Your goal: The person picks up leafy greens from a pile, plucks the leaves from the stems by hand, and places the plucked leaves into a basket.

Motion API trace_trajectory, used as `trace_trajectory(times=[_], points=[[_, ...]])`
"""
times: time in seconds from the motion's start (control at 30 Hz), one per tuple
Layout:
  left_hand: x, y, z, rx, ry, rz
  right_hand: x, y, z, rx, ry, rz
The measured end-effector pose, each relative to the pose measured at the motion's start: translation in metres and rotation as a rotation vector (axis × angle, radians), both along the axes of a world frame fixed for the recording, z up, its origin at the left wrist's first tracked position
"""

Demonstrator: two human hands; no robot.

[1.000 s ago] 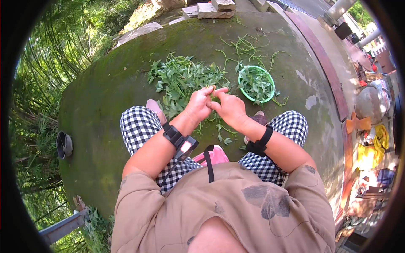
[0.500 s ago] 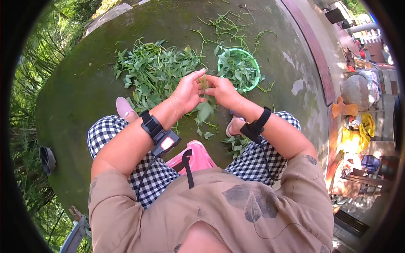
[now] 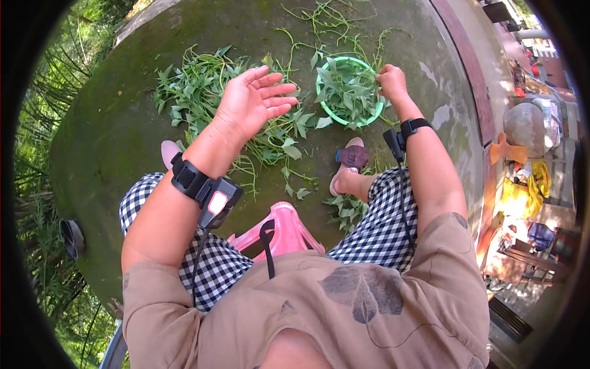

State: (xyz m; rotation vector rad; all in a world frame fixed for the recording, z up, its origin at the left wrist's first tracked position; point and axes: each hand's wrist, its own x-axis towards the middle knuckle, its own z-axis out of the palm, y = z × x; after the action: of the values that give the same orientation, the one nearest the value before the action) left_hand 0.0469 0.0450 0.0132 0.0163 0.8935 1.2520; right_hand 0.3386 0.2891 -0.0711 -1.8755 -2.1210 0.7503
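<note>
My left hand (image 3: pixel 255 101) is open, palm up with fingers spread and nothing in it, above the pile of leafy green vines (image 3: pixel 190 92) on the ground. At the right rim of a round green basket (image 3: pixel 329 111), my right hand (image 3: pixel 392 83) is closed in a pinch. A leafy stem (image 3: pixel 370 75) shows at its fingertips, partly lost among the green leaves (image 3: pixel 350 95) that fill the basket.
Bare stems (image 3: pixel 326 24) lie scattered beyond the basket. A pink plastic stool (image 3: pixel 283 230) is between my legs, and more leaves (image 3: pixel 349 212) lie by my right foot. A reddish ledge (image 3: pixel 461 55) runs along the right, with household items past it.
My hands were together over the pile with a leafy stem between them. The right has moved right to the basket's rim; the left has moved left and opened.
</note>
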Motion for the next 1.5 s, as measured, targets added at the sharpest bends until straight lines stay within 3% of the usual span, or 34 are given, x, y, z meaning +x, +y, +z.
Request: trace_trajectory(times=[0.17, 0.3, 0.4, 0.43, 0.63, 0.7, 0.87, 1.1, 1.13, 1.23, 1.37, 1.5], points=[[-0.015, 0.005, 0.004, -0.004, 0.066, 0.060, 0.012, 0.012, -0.028, -0.062, -0.023, -0.077], [-0.036, 0.009, 0.026, 0.075, 0.156, 0.123, 0.009, 0.008, -0.028, -0.124, -0.223, -0.052], [-0.056, 0.009, 0.036, 0.114, 0.180, 0.176, 0.011, 0.011, -0.061, -0.077, -0.318, -0.039], [-0.062, 0.009, 0.037, 0.123, 0.186, 0.195, 0.007, -0.002, -0.065, -0.020, -0.349, 0.003], [-0.066, 0.001, 0.032, 0.088, 0.213, 0.173, -0.015, -0.060, -0.125, -0.381, -0.416, 0.382], [-0.062, 0.000, 0.029, 0.066, 0.215, 0.138, -0.023, -0.079, -0.138, -0.392, -0.383, 0.409], [-0.056, 0.001, 0.025, 0.009, 0.234, 0.089, -0.038, -0.085, -0.174, -0.359, -0.286, 0.163], [-0.053, 0.003, 0.019, -0.005, 0.246, 0.053, -0.041, -0.064, -0.189, -0.323, -0.213, 0.088], [-0.052, 0.003, 0.021, -0.012, 0.252, 0.053, -0.039, -0.066, -0.190, -0.241, -0.134, 0.087], [-0.050, 0.003, 0.023, -0.015, 0.261, 0.051, -0.043, -0.055, -0.169, -0.542, 0.388, -0.096], [-0.051, 0.001, 0.021, -0.004, 0.246, 0.034, -0.039, -0.022, -0.137, -0.385, 0.769, -0.400], [-0.056, -0.002, 0.017, 0.010, 0.227, 0.027, -0.013, 0.002, -0.133, -0.290, 0.580, -0.653]])
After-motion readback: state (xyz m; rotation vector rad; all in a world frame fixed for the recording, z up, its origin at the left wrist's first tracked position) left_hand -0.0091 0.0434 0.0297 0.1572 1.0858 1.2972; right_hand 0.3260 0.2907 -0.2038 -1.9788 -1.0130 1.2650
